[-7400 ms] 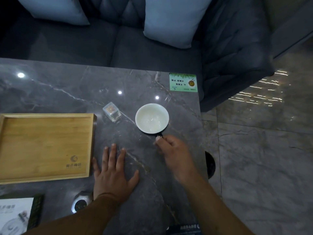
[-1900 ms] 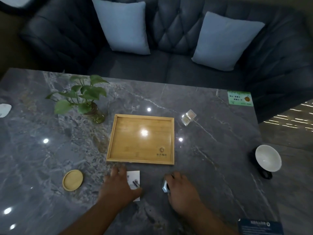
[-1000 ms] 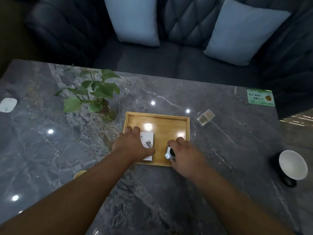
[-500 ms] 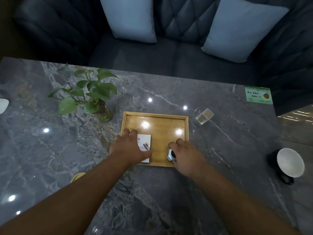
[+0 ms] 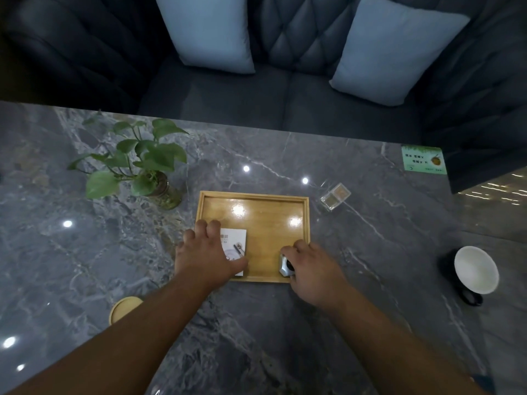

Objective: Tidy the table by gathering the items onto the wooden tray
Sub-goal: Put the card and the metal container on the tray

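Marble tabletop [image 5: 370, 252], tray [image 5: 265, 223]: hands [image 5: 205, 252] [image 5: 310, 269] hold card [image 5: 235, 240] (print illegible), metal piece [image 5: 283, 266].

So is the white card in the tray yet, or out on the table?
In the tray: the white card lies in the near-left corner of the wooden tray, inside its rim, under the left hand.

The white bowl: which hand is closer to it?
Right. The white bowl sits right of both; the right hand, on the right end of the wooden tray, is nearer, the left hand farther left on it.
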`<action>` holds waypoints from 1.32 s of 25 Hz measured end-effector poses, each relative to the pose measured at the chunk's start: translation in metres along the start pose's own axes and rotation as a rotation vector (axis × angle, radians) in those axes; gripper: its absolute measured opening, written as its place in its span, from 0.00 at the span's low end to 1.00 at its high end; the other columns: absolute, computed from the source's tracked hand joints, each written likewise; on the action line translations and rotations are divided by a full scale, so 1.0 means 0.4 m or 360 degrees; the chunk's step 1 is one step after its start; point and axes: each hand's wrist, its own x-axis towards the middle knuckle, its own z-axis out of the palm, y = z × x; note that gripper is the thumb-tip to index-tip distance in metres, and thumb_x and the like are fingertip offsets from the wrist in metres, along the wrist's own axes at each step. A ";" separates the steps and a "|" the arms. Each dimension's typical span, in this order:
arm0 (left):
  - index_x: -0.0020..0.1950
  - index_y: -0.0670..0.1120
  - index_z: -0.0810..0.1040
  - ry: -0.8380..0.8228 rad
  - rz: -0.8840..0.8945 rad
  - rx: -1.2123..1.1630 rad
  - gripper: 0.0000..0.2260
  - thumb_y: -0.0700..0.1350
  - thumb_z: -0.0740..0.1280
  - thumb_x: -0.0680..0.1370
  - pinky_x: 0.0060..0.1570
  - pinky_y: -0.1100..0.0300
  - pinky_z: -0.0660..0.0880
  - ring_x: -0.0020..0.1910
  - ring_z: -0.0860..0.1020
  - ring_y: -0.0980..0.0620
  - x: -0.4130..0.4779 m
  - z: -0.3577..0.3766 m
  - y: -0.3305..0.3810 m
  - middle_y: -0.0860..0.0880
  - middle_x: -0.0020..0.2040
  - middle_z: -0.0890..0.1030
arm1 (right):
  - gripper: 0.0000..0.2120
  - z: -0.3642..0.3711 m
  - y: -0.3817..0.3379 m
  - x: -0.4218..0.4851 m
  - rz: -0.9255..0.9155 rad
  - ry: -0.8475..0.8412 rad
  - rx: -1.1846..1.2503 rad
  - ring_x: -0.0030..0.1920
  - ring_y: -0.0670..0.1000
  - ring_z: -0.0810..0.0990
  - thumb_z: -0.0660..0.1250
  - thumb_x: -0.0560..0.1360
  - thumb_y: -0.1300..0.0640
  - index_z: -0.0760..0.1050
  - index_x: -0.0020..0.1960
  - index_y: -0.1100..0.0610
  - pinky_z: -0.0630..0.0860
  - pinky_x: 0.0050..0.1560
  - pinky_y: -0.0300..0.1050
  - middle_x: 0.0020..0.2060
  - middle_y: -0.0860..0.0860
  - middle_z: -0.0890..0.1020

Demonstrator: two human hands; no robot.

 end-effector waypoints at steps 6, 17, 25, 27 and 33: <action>0.73 0.49 0.61 -0.0033 0.0008 0.0008 0.48 0.78 0.60 0.62 0.61 0.39 0.75 0.66 0.70 0.37 -0.009 -0.011 -0.003 0.45 0.69 0.68 | 0.25 0.009 0.003 -0.022 0.0053 0.0021 0.0034 0.49 0.57 0.76 0.69 0.66 0.54 0.73 0.64 0.49 0.77 0.48 0.54 0.54 0.51 0.76; 0.73 0.50 0.59 -0.0133 -0.0029 -0.0083 0.51 0.78 0.60 0.58 0.58 0.41 0.78 0.64 0.72 0.36 -0.065 0.018 -0.039 0.47 0.69 0.65 | 0.24 0.056 -0.047 -0.079 0.0134 -0.0046 0.0195 0.48 0.58 0.77 0.68 0.69 0.52 0.69 0.64 0.46 0.79 0.48 0.54 0.57 0.51 0.74; 0.71 0.50 0.62 -0.0096 0.0076 -0.0015 0.49 0.79 0.60 0.60 0.58 0.42 0.77 0.60 0.74 0.37 -0.159 0.061 -0.087 0.46 0.67 0.68 | 0.23 0.115 -0.085 -0.164 0.0097 -0.0065 0.0180 0.47 0.59 0.77 0.64 0.67 0.51 0.70 0.62 0.47 0.78 0.47 0.54 0.55 0.51 0.74; 0.71 0.50 0.62 -0.0098 0.0099 -0.0007 0.49 0.80 0.60 0.61 0.59 0.43 0.76 0.60 0.74 0.37 -0.188 0.069 -0.094 0.46 0.67 0.68 | 0.23 0.129 -0.093 -0.187 0.0093 -0.0084 0.0169 0.49 0.59 0.77 0.64 0.67 0.52 0.71 0.62 0.46 0.77 0.48 0.54 0.56 0.51 0.74; 0.73 0.50 0.60 -0.0128 0.0082 0.0008 0.49 0.80 0.60 0.62 0.60 0.43 0.77 0.62 0.73 0.39 -0.243 0.070 -0.105 0.46 0.69 0.67 | 0.27 0.146 -0.121 -0.230 0.0132 -0.0122 0.0142 0.52 0.59 0.77 0.62 0.68 0.50 0.68 0.68 0.45 0.76 0.53 0.51 0.62 0.49 0.74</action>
